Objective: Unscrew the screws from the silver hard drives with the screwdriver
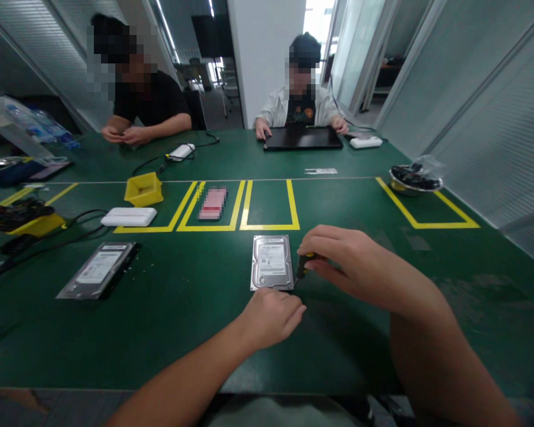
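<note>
A silver hard drive (272, 261) lies flat on the green table (182, 308) just in front of me, label up. My left hand (273, 315) rests at its near edge, fingers curled and touching the drive's lower right corner. My right hand (342, 258) is closed around a small screwdriver (303, 264) with a black and yellow handle, held upright at the drive's right edge.
A second hard drive (98, 270) lies to the left. Yellow tape boxes mark the table's middle, with a yellow bin (143, 188), a white box (129, 216) and cables at left, a metal bowl (412, 179) at right. Two people sit across the table.
</note>
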{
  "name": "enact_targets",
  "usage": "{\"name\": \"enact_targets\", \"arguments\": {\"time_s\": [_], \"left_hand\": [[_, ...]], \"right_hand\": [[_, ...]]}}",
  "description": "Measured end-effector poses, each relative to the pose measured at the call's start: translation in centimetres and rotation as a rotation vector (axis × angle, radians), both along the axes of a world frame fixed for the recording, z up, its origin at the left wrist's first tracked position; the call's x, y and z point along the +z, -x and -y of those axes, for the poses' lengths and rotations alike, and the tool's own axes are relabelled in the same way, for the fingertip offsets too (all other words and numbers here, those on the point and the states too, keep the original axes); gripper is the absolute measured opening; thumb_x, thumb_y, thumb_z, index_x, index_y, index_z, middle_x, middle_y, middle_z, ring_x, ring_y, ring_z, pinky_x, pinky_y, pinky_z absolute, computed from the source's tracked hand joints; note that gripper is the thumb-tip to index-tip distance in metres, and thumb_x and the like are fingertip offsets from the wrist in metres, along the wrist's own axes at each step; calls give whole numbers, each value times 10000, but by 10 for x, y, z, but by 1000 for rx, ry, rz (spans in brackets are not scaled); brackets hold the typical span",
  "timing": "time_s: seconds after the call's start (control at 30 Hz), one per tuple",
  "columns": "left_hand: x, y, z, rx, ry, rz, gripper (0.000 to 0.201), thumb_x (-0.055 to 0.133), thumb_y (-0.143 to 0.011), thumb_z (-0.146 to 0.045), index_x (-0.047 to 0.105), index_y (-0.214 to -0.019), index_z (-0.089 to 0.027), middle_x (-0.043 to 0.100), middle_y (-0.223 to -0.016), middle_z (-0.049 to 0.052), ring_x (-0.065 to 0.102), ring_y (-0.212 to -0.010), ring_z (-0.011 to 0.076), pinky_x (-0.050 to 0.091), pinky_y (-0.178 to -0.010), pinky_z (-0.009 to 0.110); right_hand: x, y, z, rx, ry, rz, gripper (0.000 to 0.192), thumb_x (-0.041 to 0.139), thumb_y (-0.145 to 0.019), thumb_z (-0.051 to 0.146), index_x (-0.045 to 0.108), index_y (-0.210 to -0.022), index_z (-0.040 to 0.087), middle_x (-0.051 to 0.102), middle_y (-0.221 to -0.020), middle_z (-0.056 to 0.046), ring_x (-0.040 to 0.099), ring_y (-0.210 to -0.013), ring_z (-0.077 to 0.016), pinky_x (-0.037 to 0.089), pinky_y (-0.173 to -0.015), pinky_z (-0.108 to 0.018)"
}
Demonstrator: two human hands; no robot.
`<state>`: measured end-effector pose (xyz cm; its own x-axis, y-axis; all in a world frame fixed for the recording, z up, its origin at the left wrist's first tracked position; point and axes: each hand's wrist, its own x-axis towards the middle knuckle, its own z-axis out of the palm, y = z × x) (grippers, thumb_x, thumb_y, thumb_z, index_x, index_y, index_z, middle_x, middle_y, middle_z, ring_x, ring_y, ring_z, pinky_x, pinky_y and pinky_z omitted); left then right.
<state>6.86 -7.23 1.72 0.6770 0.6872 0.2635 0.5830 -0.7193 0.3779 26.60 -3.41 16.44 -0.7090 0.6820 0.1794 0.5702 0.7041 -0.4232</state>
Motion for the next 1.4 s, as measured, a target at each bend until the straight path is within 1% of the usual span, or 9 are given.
{"name": "enact_targets", "arguments": {"time_s": [0.1, 0.2, 0.3, 0.4, 0.53, 0.67, 0.87, 1.13, 1.4], "left_hand": [[6, 2, -2, 244, 198, 183, 258, 482, -919, -236, 677, -767, -164, 640, -637, 12, 594, -592, 131, 403, -580, 237], [10, 2, -4, 408, 514, 361, 228, 485, -883, -211, 704, -864, -151, 621, -595, -10, 558, -485, 102, 393, -490, 198], [11, 1, -7, 452, 829, 486, 243, 493, -852, -196, 680, -989, -124, 618, -592, -24, 526, -388, 76, 383, -399, 164], [10, 0, -8, 450, 960, 514, 266, 511, -823, -164, 653, -1042, -109, 615, -592, -31, 524, -364, 67, 378, -367, 146], [7, 0, -10, 438, 1040, 519, 282, 509, -816, -135, 624, -1070, -96, 618, -588, -33, 527, -353, 68, 381, -357, 144], [5, -1, -12, 444, 1088, 548, 277, 516, -814, -121, 608, -1074, -96, 611, -572, -43, 531, -342, 72, 376, -345, 145], [2, -1, -12, 431, 1148, 611, 259, 528, -820, -127, 599, -1068, -106, 612, -570, -48, 534, -337, 70, 362, -344, 142], [8, -3, -11, 465, 1204, 673, 235, 526, -828, -154, 593, -1048, -106, 583, -543, -57, 504, -310, 60, 292, -314, 130], [10, -3, -11, 466, 1227, 689, 258, 557, -835, -210, 595, -1062, -94, 579, -552, -49, 496, -317, 59, 272, -322, 140]], "right_hand": [[0, -1, 0, -4, -4, 20, 136, 528, -924, 109, 604, -1021, 167, 592, -1017, -42, 545, -902, -145, 409, -773, -264], [1, -1, 1, -12, -2, 35, 133, 519, -930, 116, 604, -1017, 170, 595, -1015, -44, 548, -893, -147, 412, -764, -269], [1, -2, 3, -11, 7, 36, 153, 509, -937, 120, 609, -1039, 173, 600, -1043, -50, 556, -908, -150, 426, -784, -276], [2, -3, 5, -5, 2, 38, 193, 483, -946, 110, 616, -1069, 176, 602, -1087, -60, 568, -940, -154, 441, -818, -282], [3, -2, 7, 3, -11, 40, 230, 457, -954, 97, 637, -1076, 172, 602, -1100, -61, 584, -927, -144, 455, -813, -270], [3, -2, 10, -28, -59, 66, 257, 463, -944, 94, 653, -1097, 178, 583, -1124, -69, 589, -888, -141, 465, -799, -275], [6, -3, 12, 6, -38, 75, 236, 468, -953, 106, 668, -1039, 199, 597, -1035, -49, 582, -832, -126, 452, -751, -252], [8, -3, 12, 41, -36, 61, 231, 480, -943, 75, 661, -1035, 185, 602, -1082, -49, 592, -906, -140, 447, -804, -260], [8, -4, 13, 39, -42, 66, 218, 487, -942, 81, 662, -1032, 173, 605, -1071, -51, 598, -888, -146, 460, -792, -272]]}}
